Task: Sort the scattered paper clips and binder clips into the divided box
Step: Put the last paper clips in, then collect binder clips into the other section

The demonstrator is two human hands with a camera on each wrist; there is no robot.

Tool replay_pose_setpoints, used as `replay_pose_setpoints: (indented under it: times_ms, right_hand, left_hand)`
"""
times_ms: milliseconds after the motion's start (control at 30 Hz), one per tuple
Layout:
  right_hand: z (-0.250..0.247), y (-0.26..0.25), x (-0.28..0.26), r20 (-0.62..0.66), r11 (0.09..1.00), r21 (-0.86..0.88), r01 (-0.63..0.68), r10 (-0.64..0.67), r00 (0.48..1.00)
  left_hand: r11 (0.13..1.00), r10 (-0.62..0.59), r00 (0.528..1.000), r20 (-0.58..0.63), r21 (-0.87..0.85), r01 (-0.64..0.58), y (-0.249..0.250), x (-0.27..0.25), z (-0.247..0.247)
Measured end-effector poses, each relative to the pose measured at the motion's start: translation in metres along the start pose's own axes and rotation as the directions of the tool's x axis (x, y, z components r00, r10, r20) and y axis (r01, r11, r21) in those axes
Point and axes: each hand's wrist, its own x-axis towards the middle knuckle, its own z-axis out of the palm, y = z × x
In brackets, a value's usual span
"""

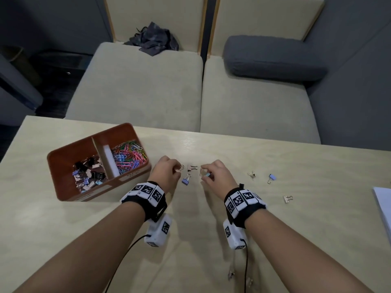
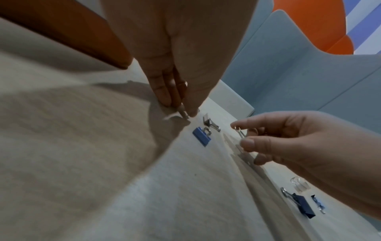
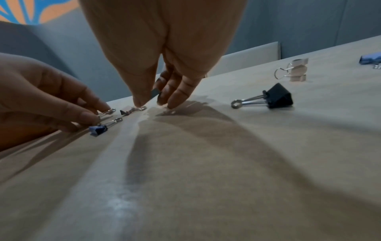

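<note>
The orange divided box (image 1: 135, 176) stands at the table's left, with binder clips in its left compartment and coloured paper clips in its right. Just right of the box, my left hand (image 1: 177, 169) pinches a pale binder clip (image 1: 181, 167) against the table; the left wrist view shows the fingertips (image 2: 164, 99) closed on it. My right hand (image 1: 204, 175) pinches a small blue binder clip (image 1: 207, 175) just above the table. Between the hands lie a rose-gold binder clip (image 1: 192, 167) and a purple binder clip (image 1: 186, 179).
More binder clips lie to the right: a silver one (image 1: 251, 174), a purple one (image 1: 271, 178) and a pale one (image 1: 287, 198). A black binder clip (image 3: 276, 98) sits near my right hand. White paper (image 1: 384, 210) is at the table's right edge. Sofa seats (image 1: 137, 87) lie beyond.
</note>
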Motion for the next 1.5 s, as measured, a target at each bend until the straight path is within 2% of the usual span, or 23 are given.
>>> replay_pose_setpoints:
  times_ms: [100,300,400,567,633,767,900,1033,1133,1267,1500]
  right_hand:
    - [0.003,-0.003,0.007,-0.047,0.999,0.037,0.039,-0.037,0.998]
    - [0.012,-0.007,0.018,0.003,0.989,0.049,0.138,-0.139,0.990]
    - [0.018,-0.011,0.023,0.060,0.984,-0.005,0.175,-0.175,0.983]
    - [0.020,-0.011,0.019,0.049,0.977,-0.031,0.210,-0.209,0.977]
    - [0.016,-0.007,0.016,0.031,0.983,-0.043,0.179,-0.177,0.984]
    - [0.008,0.008,0.004,-0.045,0.999,-0.030,0.033,-0.034,0.998]
    - [0.000,0.016,-0.012,-0.034,0.996,-0.050,-0.078,0.077,0.996]
    - [0.002,0.018,-0.029,-0.020,0.989,-0.042,-0.145,0.145,0.989]
    - [0.003,0.018,-0.042,0.009,0.988,-0.030,-0.148,0.149,0.989]
    - [0.004,0.007,-0.058,0.033,0.988,0.013,-0.153,0.152,0.988]
    - [0.004,-0.060,-0.069,-0.010,0.990,0.141,0.012,-0.011,1.000]
  left_hand:
    - [1.000,-0.002,1.000,-0.024,-0.016,0.001,0.000,-0.009,-0.001]
    - [0.992,-0.006,0.999,-0.048,-0.124,0.000,0.004,-0.023,0.001]
    - [0.992,-0.038,0.997,-0.065,-0.119,0.031,0.008,-0.028,0.009]
    - [0.992,-0.078,0.994,-0.082,-0.106,0.069,0.016,-0.028,0.025]
    - [0.993,-0.086,0.993,-0.081,-0.093,0.078,0.019,-0.026,0.030]
    - [0.991,-0.123,0.989,-0.079,-0.068,0.118,0.024,-0.024,0.031]
    - [0.986,-0.159,0.986,-0.045,-0.062,0.156,0.026,-0.026,0.030]
    - [0.992,-0.119,0.993,-0.027,-0.032,0.118,0.027,-0.032,0.030]
    - [0.989,-0.112,0.993,-0.042,-0.098,0.107,0.027,-0.039,0.025]
    - [0.949,-0.143,0.989,-0.023,-0.288,0.130,0.024,-0.055,0.012]
    - [0.763,-0.175,0.984,0.039,-0.627,0.160,0.004,-0.099,-0.044]
